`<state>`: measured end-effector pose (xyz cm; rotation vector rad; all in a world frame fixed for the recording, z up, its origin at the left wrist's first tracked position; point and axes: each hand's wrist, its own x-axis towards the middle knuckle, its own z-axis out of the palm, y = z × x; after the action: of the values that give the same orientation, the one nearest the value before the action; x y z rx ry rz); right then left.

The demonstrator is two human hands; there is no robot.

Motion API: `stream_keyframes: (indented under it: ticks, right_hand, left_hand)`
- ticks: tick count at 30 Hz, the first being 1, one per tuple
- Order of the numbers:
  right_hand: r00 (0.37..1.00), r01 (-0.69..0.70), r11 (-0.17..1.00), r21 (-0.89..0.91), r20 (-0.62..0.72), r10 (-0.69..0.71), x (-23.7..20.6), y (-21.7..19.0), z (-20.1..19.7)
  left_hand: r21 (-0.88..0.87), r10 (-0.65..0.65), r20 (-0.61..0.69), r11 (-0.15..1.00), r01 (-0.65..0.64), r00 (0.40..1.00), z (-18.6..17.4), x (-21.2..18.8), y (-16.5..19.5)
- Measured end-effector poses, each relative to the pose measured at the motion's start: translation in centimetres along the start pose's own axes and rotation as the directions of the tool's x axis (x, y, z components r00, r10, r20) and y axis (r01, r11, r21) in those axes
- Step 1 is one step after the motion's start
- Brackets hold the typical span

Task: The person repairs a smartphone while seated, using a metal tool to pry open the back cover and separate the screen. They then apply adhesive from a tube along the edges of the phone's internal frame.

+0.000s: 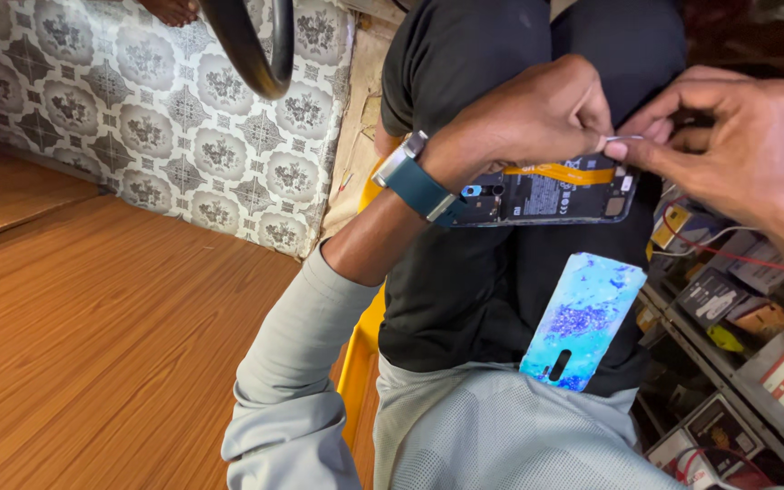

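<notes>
Head view showed the opened phone lying crosswise on the lap, just beneath both hands. Left hand and right hand met fingertip to fingertip above its right end, pinching a thin metal piece between them.

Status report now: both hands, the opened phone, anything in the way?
Left hand and right hand pinch one small strip. Opened phone on lap, beneath. Blue back cover apart; nothing blocking.

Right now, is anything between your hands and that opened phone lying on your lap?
Nothing visible. The left hand and right hand meet just above the opened phone, pinching a small thin piece between their fingertips. The blue back cover lies apart, lower on the lap.
</notes>
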<state>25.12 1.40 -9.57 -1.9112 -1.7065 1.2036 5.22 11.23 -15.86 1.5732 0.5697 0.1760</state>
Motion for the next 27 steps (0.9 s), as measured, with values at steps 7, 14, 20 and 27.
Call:
stream_keyframes:
  ticks: [7,14,20,27]
  right_hand:
    - [1.000,0.002,0.998,0.065,0.006,-0.002,-0.9,0.0,-0.3]
    - [0.998,-0.062,0.991,0.120,-0.001,0.062,-1.0,0.8,-0.2]
    - [0.996,0.068,0.967,0.247,-0.072,-0.051,-2.6,-0.2,0.1]
    - [0.979,0.084,0.942,0.326,-0.205,-0.016,-3.4,-2.0,1.4]
  left_hand:
    - [-0.004,-0.009,0.029,1.000,0.009,1.000,0.3,0.2,-0.5]
    - [0.047,0.007,-0.054,0.999,-0.005,0.999,0.6,0.0,0.0]
    - [0.036,-0.043,-0.078,0.998,0.045,0.996,0.5,-0.2,0.9]
    - [0.019,0.029,-0.080,0.999,-0.028,0.996,0.8,-0.4,0.4]
